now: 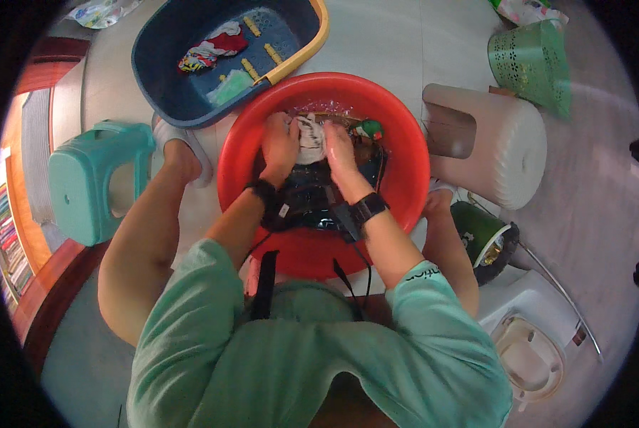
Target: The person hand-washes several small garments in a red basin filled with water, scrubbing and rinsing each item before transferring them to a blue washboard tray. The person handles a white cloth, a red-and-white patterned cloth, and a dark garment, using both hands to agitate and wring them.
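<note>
Between my two hands, in a large red basin [412, 164], is a bunched white cloth [310, 140] with dark marks on it. My left hand [281, 143] grips it from the left, and my right hand [339, 151] from the right. Small suds or bubbles glint along the basin's far inner wall. Dark, wet-looking material [312, 192] fills the basin under my wrists; I cannot tell its kind. A small green item with some red [368, 129] lies just right of my right hand. Black bands circle both wrists.
A dark blue tub [151, 64] with a yellow rim touches the basin's far left and holds a colourful cloth [214, 48]. Stools stand on both sides: turquoise [80, 187] left, beige [508, 143] right. A green basket [530, 64], dark green bucket [476, 235] and metal pole [558, 296] are further right.
</note>
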{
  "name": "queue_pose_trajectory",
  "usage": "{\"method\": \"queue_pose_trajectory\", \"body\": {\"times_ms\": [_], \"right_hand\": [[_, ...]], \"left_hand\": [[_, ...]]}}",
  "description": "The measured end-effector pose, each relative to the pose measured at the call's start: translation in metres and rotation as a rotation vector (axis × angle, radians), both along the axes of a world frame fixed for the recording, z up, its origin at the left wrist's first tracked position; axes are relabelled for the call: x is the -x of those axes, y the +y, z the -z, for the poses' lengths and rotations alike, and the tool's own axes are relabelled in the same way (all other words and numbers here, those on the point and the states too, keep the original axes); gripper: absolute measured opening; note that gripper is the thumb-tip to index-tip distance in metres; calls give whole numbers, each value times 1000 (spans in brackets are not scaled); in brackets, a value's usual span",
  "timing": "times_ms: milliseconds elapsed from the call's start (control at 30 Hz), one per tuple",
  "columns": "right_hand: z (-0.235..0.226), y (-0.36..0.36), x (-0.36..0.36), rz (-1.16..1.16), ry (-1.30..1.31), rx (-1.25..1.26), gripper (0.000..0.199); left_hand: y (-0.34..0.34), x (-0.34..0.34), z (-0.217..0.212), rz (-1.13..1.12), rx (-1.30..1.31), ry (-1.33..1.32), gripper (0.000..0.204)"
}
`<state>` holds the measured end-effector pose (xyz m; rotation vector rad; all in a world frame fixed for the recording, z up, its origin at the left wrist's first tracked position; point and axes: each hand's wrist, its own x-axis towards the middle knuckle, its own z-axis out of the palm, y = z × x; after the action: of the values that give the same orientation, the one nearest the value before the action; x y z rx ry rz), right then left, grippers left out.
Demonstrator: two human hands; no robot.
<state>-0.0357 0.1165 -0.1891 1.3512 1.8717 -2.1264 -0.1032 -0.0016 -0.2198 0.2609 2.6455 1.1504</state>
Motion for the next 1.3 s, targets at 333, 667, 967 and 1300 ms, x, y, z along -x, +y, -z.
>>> {"method": "queue_pose_trajectory", "body": {"times_ms": [333, 667, 967, 1300], "right_hand": [[69, 29, 6, -872, -380, -1188, 28], [21, 52, 14, -291, -119, -147, 53], [3, 39, -3, -343, 211, 540, 46], [-25, 8, -1, -377, -320, -19, 45]], "left_hand": [[11, -32, 53, 491, 417, 474, 34], [33, -23, -19, 407, 4, 65, 18], [41, -51, -77, 258, -381, 272, 16], [11, 13, -34, -195, -19, -259, 39]]}}
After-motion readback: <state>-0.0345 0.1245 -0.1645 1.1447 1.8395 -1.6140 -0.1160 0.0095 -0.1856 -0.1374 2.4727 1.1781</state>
